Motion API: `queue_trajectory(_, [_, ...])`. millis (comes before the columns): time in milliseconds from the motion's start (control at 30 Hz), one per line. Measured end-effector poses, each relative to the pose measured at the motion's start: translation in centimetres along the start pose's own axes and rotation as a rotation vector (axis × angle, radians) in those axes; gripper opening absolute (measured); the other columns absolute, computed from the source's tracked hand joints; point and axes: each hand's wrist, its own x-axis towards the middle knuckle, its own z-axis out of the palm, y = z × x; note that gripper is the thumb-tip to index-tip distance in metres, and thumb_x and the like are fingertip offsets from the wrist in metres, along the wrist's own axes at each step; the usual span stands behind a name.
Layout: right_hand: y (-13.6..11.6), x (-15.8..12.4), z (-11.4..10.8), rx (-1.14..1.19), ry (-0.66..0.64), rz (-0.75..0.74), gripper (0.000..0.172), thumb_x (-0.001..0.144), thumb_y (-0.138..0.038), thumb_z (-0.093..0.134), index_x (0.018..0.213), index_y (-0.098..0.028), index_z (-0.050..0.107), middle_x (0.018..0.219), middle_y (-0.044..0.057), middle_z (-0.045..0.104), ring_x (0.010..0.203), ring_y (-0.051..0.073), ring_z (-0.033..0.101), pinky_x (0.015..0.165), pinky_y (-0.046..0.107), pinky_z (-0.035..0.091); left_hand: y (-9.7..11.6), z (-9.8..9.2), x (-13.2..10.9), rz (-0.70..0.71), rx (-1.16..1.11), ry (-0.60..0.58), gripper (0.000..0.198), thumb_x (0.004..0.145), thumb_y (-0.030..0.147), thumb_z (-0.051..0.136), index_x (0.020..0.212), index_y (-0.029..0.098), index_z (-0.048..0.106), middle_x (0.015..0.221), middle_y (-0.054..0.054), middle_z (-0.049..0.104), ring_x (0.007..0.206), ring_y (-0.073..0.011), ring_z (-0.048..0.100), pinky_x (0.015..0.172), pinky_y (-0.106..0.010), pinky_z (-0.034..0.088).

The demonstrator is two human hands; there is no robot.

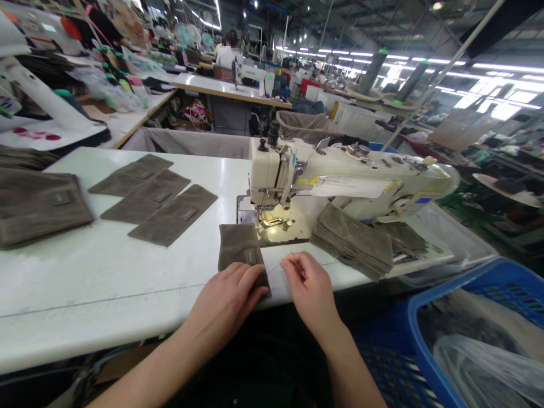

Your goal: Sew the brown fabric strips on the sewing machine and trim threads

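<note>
My left hand (229,297) lies flat, fingers together, on the near end of a grey-brown fabric piece (238,245) with a small label, pressing it to the white table (106,283). My right hand (308,286) is beside it, fingers pinched on a small thin metal tool that I take for thread snips; a fine thread runs from the fabric's edge toward it. The sewing machine (340,175) stands just beyond, its lit needle plate (274,222) right behind the fabric.
A stack of the same fabric pieces (355,241) lies right of the needle. Three single pieces (159,204) are fanned out at left, with a larger pile (38,207) at the far left. A blue plastic basket (476,328) stands at lower right. Other workstations and a person fill the background.
</note>
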Motion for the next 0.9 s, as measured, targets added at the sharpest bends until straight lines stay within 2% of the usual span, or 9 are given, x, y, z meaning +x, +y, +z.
queue_trajectory(100, [-1.0,-0.3,0.0,0.04,-0.089,-0.075,0.022,0.1,-0.033,0.051,0.082,-0.022,0.057,0.079,-0.002,0.06,0.073,0.013,0.057,0.067,0.024,0.039,0.2,0.5,1.6,-0.008,0.032,-0.121,0.013,0.095,0.025,0.058,0.098,0.016,0.066,0.088,-0.009,0.069,0.083,-0.0278,0.065,0.068,-0.039,0.054])
queue_trajectory(167, [-1.0,-0.7,-0.1,0.043,-0.103,-0.067,0.02,0.099,-0.037,0.053,0.086,-0.022,0.058,0.08,-0.002,0.06,0.073,0.013,0.058,0.067,0.024,0.04,0.1,0.9,2.1,-0.001,0.006,-0.149,0.013,0.095,0.021,0.055,0.09,0.016,0.067,0.088,-0.009,0.069,0.084,-0.0275,0.064,0.07,-0.038,0.053])
queue_trajectory(267, [-0.3,-1.2,-0.4,0.013,-0.073,0.037,0.023,0.1,-0.042,0.051,0.109,-0.022,0.057,0.089,0.0,0.065,0.079,0.016,0.063,0.07,0.026,0.044,-0.4,1.2,2.1,-0.026,-0.112,-0.086,0.02,0.097,0.018,0.048,0.092,0.016,0.068,0.09,-0.01,0.067,0.086,-0.0253,0.065,0.074,-0.036,0.053])
queue_trajectory(333, [0.2,-1.5,-0.6,-0.059,-0.095,0.065,0.025,0.102,-0.039,0.045,0.118,-0.021,0.053,0.097,0.003,0.068,0.085,0.019,0.066,0.073,0.028,0.045,-0.8,1.2,1.8,-0.044,-0.203,-0.035,0.025,0.099,0.019,0.043,0.093,0.016,0.067,0.09,-0.009,0.067,0.085,-0.0235,0.065,0.074,-0.034,0.053])
queue_trajectory(433, [0.8,-1.9,-0.3,-0.193,-0.154,-0.022,0.017,0.102,-0.032,0.047,0.108,-0.021,0.058,0.098,0.003,0.068,0.09,0.02,0.066,0.076,0.03,0.045,-0.9,1.0,1.6,-0.048,-0.282,0.009,0.025,0.098,0.019,0.042,0.092,0.018,0.065,0.09,-0.007,0.067,0.085,-0.022,0.065,0.074,-0.033,0.053])
queue_trajectory(567, [0.9,-2.1,0.2,-0.33,-0.149,-0.136,0.011,0.098,-0.028,0.057,0.104,-0.021,0.064,0.095,0.004,0.067,0.09,0.021,0.064,0.076,0.03,0.044,-0.9,1.1,1.6,-0.059,-0.311,0.042,0.021,0.097,0.021,0.042,0.089,0.02,0.061,0.088,-0.006,0.066,0.084,-0.0206,0.064,0.077,-0.033,0.054])
queue_trajectory(900, [0.5,-1.6,0.8,-0.448,-0.154,-0.204,0.014,0.099,-0.027,0.055,0.103,-0.02,0.066,0.092,0.005,0.068,0.087,0.022,0.062,0.07,0.032,0.042,-1.1,1.4,1.5,-0.05,-0.3,0.064,0.017,0.097,0.018,0.043,0.088,0.02,0.058,0.087,-0.004,0.064,0.083,-0.0198,0.064,0.075,-0.032,0.054])
